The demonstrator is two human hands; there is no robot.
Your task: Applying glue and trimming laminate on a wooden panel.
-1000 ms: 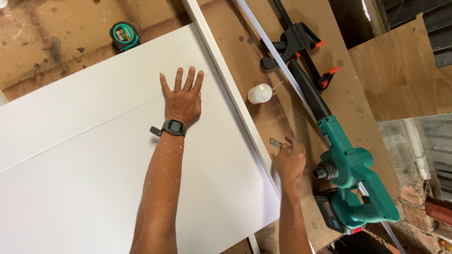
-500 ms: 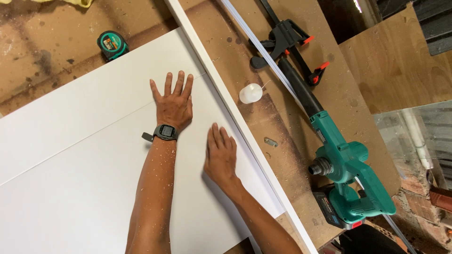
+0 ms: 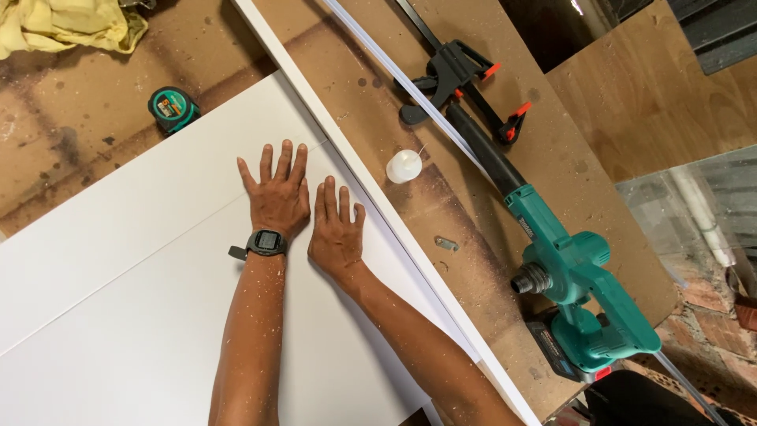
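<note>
Presently we press both palms flat on the white panel (image 3: pixel 142 315), which lies across the desk (image 3: pixel 71 118), probably to keep it from sliding. Our left hand (image 3: pixel 277 193), watch (image 3: pixel 266 241) at the wrist, spreads wide and holds nothing; our right hand (image 3: pixel 337 229) lies just beside it, fingers together, near the panel's edge strip (image 3: pixel 378 205). A tape (image 3: pixel 171 107) sits up left; right of the strip lie a white cap (image 3: pixel 404 166), clamp (image 3: pixel 461 79) and green blower (image 3: pixel 576 292), well clear.
</note>
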